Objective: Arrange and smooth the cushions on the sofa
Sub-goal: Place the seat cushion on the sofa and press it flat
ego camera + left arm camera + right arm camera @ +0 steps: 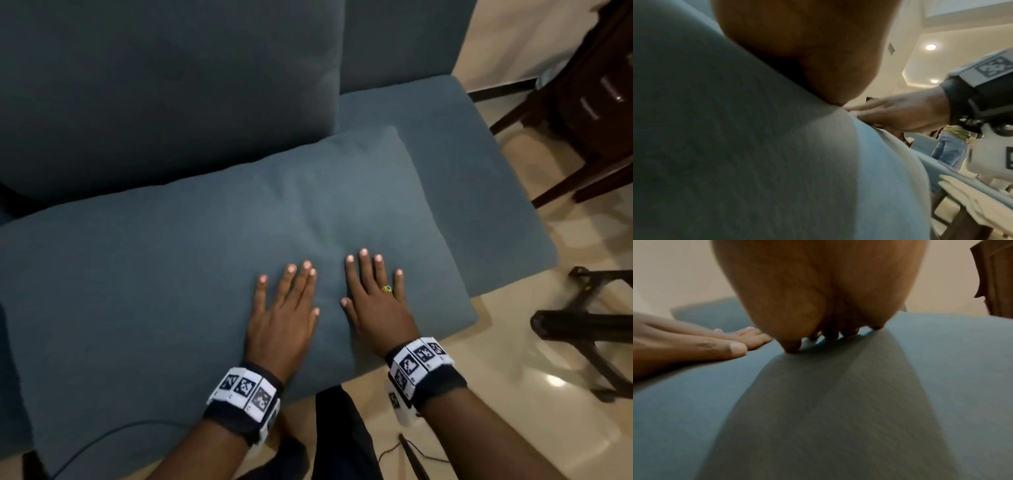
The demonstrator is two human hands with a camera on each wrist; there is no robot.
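Observation:
A long blue-grey cushion [191, 260] lies flat across the sofa seat [472, 178], its right end overhanging the seat's front edge. Both my hands press flat on its near right part, side by side, fingers straight and spread. My left hand [286, 301] lies a little left of my right hand [373, 294], which wears a ring. A darker back cushion [164, 89] stands upright behind. The left wrist view shows the cushion fabric [756, 154] close up and my right hand [900, 113] flat on it. In the right wrist view my right hand [818, 305] and left hand [694, 345] touch the cushion [838, 402].
Dark wooden furniture legs [561, 144] stand on the tiled floor [513, 394] at the right. A black folding frame [582, 325] lies on the floor near the sofa's front corner. A thin cable [102, 442] trails below my left wrist. Another person in jeans [949, 149] stands in the background.

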